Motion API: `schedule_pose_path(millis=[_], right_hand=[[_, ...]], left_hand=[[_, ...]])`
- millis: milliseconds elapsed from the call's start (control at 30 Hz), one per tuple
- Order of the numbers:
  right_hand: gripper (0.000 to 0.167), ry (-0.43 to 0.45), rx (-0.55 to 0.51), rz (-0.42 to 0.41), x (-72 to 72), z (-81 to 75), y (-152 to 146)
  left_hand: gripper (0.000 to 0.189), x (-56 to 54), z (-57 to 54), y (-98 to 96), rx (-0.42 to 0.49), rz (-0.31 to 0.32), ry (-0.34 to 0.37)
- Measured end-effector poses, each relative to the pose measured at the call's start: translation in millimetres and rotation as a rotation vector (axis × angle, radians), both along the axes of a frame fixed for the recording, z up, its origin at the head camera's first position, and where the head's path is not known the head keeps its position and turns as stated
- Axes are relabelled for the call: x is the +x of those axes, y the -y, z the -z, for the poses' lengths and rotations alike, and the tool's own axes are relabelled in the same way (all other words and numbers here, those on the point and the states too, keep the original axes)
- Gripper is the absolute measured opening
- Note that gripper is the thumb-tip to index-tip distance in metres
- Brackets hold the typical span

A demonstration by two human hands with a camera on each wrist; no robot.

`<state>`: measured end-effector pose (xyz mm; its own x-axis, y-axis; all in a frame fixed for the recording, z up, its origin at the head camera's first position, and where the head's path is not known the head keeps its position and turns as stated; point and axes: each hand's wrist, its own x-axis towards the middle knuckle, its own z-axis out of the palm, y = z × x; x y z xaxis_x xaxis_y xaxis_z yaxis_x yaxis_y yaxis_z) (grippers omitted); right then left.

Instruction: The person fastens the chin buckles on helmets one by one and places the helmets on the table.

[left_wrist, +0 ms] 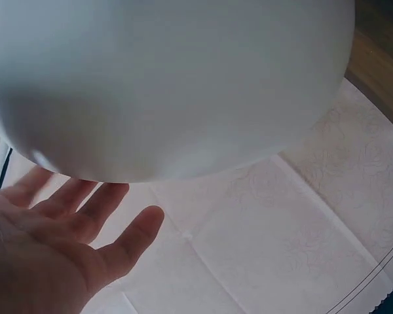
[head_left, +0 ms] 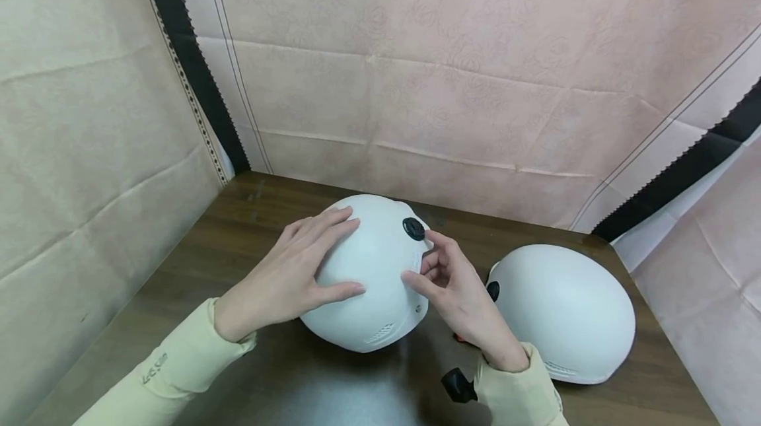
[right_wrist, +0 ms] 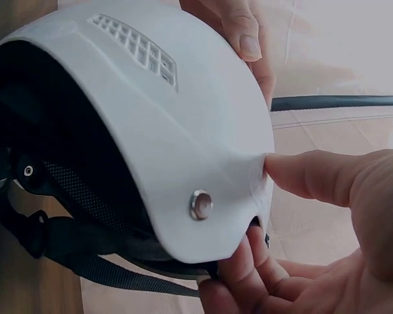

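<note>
A white helmet point(head_left: 380, 261) sits on the table in the middle of the head view, a round black vent piece point(head_left: 413, 228) on its right side. My left hand point(head_left: 297, 274) rests on the shell from the left, fingers spread and fairly straight. At the right edge, my right hand point(head_left: 454, 287) grips the helmet's rim. In the right wrist view its thumb point(right_wrist: 308, 171) presses the outer shell while the other fingers curl under the edge. A silver rivet point(right_wrist: 201, 205), a grille vent point(right_wrist: 141, 49) and black webbing straps point(right_wrist: 128, 280) show there too; most of the helmet's inside is dark.
A second white helmet point(head_left: 565, 314) stands on the brown wooden table point(head_left: 226, 241), right of my right hand. Pale patterned cloth point(head_left: 416, 82) hangs behind the table and along both sides. A small black object point(head_left: 458, 385) juts out beside the right sleeve.
</note>
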<state>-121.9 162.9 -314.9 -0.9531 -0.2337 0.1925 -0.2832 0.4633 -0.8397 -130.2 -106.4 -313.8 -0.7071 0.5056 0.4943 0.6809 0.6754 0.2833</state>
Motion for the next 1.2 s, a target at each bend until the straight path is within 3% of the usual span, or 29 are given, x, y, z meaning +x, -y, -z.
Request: schedule_pose_path(millis=[267, 467, 667, 967, 1200], right_hand=[[0.055, -0.066, -0.015, -0.023, 1.5, -0.5, 3.0], [0.055, -0.094, -0.05, -0.032, -0.2, -0.4, 5.5], [0.058, -0.028, -0.099, -0.084, -1.4, -1.4, 7.6], [0.06, -0.046, -0.062, -0.101, 0.4, -0.4, 8.9], [0.06, -0.035, -0.109, -0.135, -0.7, 2.5, 9.4]], left_hand=[[0.073, 0.8, -0.6, 3.3, -0.001, 0.038, -0.036], [0.073, 1.6, -1.5, 5.6, 0.031, 0.04, 0.019], [0.074, 4.1, -0.1, 7.3, 0.055, 0.038, 0.071], [0.078, 6.1, 2.8, 5.6, 0.037, 0.012, 0.041], [0.086, 6.5, 5.6, 3.1, 0.024, 0.014, -0.002]])
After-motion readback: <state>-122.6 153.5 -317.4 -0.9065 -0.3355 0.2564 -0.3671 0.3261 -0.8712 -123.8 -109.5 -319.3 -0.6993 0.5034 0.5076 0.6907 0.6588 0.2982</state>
